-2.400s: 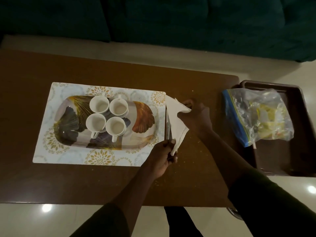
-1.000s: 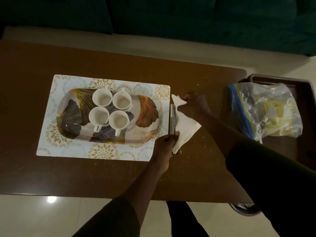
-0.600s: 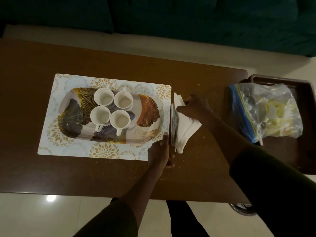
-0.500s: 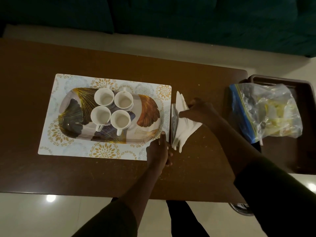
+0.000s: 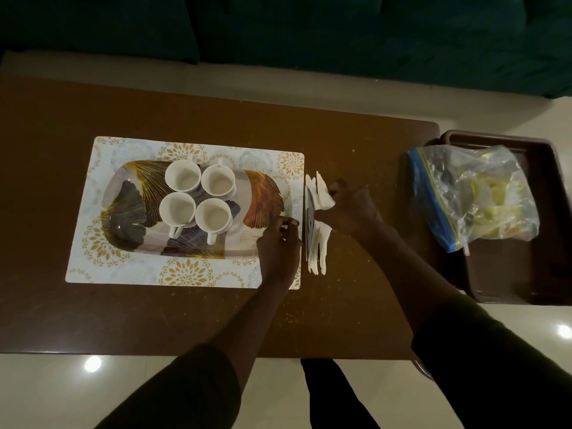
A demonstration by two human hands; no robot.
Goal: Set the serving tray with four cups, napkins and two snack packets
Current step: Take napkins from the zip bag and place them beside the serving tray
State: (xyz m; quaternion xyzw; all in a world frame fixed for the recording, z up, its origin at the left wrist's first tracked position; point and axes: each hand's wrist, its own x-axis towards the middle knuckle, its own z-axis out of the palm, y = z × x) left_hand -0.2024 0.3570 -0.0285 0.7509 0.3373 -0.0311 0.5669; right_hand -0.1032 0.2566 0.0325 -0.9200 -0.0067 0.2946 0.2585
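Note:
The leaf-patterned serving tray (image 5: 266, 193) lies on a floral placemat (image 5: 130, 267) and carries four white cups (image 5: 198, 201) in a tight square. Just right of the mat, white napkins (image 5: 318, 249) stand on edge against a thin dark holder (image 5: 309, 224). My right hand (image 5: 353, 212) grips the napkins at their middle, so only their top and bottom ends show. My left hand (image 5: 278, 246) rests on the mat's right edge by the tray's end, fingers loosely curled and holding nothing. A clear zip bag (image 5: 473, 196) with yellowish packets inside lies far right.
The zip bag sits in a dark brown bin (image 5: 548, 230) beside the right end of the brown table (image 5: 154, 314). A dark green sofa (image 5: 340, 32) runs along the far side. Pale floor tiles lie below the table's near edge.
My left hand has let go of the napkins' lower corner and moved left onto the mat. My right hand has pushed the napkins upright against the holder.

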